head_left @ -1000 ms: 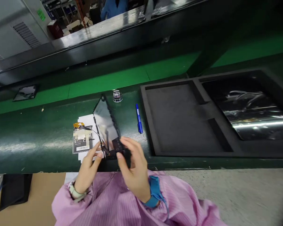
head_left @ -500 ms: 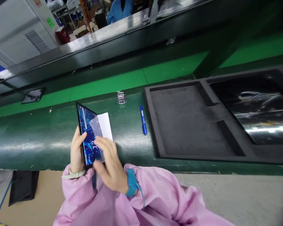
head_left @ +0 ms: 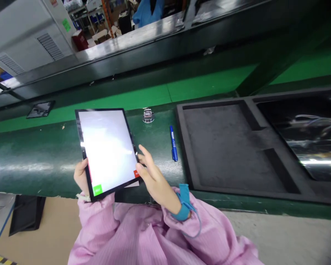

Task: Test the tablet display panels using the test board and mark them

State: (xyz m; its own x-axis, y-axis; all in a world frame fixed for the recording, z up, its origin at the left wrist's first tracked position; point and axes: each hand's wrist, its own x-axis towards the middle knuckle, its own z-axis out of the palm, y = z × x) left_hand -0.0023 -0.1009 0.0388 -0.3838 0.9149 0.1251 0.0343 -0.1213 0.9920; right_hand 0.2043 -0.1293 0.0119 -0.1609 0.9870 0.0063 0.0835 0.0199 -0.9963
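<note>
Pink striped smock (head_left: 143, 239), teal corded right wristband (head_left: 184, 202), pale left band (head_left: 83, 197)

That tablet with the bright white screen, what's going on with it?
A person in pink sleeves has the tablet up at the green bench. The left hand grips its left edge, and the right hand is at its right edge, near the lower corner. The screen is lit mostly white, with a green box and a red box at the bottom. A blue pen and a black tray lie to the right.
</note>
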